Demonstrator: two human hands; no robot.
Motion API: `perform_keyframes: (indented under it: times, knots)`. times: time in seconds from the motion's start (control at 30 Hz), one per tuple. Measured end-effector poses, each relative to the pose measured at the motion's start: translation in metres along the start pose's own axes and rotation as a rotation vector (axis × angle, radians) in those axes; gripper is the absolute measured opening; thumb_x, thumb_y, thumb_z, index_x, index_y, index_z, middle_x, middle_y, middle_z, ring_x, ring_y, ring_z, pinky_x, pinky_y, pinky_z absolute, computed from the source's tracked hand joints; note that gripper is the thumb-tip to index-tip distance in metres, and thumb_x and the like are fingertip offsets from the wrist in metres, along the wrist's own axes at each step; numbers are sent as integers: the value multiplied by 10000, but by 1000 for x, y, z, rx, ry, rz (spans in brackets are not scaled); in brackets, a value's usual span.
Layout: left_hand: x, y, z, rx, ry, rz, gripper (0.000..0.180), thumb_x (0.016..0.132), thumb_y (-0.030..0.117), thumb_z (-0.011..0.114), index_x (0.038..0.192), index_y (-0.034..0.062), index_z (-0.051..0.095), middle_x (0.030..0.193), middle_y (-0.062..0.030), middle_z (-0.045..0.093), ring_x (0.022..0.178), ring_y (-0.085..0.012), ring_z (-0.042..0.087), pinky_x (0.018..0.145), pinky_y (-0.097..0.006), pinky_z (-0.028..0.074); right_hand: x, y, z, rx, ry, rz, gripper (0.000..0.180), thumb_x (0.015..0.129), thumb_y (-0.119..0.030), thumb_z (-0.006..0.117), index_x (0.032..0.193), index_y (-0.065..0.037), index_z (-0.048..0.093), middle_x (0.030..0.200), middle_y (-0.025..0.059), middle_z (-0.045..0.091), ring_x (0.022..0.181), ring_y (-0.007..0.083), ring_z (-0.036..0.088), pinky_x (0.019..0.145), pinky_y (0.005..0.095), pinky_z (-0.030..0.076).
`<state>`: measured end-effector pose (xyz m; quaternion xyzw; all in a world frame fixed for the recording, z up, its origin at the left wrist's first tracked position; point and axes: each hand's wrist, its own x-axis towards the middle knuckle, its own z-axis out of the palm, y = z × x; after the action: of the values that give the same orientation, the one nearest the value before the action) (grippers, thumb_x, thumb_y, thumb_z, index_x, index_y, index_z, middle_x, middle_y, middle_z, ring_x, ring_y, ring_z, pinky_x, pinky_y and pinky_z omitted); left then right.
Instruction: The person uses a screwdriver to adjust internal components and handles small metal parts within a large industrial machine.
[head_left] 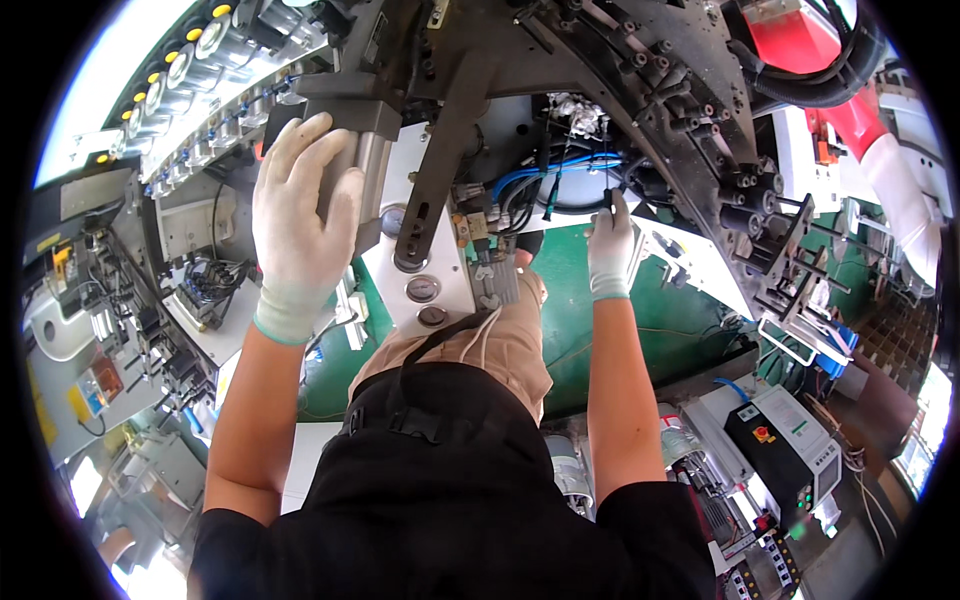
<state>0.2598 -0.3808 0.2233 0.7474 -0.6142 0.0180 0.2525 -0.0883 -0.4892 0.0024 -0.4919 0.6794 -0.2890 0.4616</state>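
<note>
My left hand, in a white glove, lies with its fingers stretched out against a grey metal block-shaped machine part. The thumb stands apart from the fingers, and nothing shows in its grip. My right hand, gloved too, is further right above the green floor. Its fingers are pinched round a slim dark rod-like thing, whose kind I cannot make out. Left of it hangs a thin dark-green stick. Between my hands a dark slotted metal bar reaches down over a white panel with round gauges.
A heavy dark machine frame spans the top. Blue and black hoses run beneath it. At the left are several silver cylinders. A black and white control box stands lower right. Another person's red sleeve and white-covered forearm show upper right.
</note>
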Motion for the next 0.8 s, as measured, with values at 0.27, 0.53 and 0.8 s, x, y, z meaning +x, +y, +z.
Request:
perform_keyframes:
  times: [0.27,0.53,0.8]
  knots:
    - [-2,-2,0,-7,14,18,297,901,116,691,1180,16,714,1330,-173,664,1289,-391,584,1098,-479,453,5,17,41,-570,66,-197,516,1004,-215,498,1515,-154,532,1062,272,714,936,462,694,839,543,561]
    - [-5,-7,-1,20,1,29,306,899,122,698,1190,29,709,1346,-157,651,1304,-381,572,1107,-479,441,-6,9,58,-374,75,-20,478,1019,-213,474,1483,-131,556,1049,271,731,956,477,698,866,520,555]
    - [-3,-7,1,17,-3,40,313,890,124,702,1185,19,706,1337,-169,652,1291,-395,574,1100,-491,443,14,17,53,511,36,287,459,987,-140,435,1412,-59,587,703,38,572,550,132,484,505,308,400]
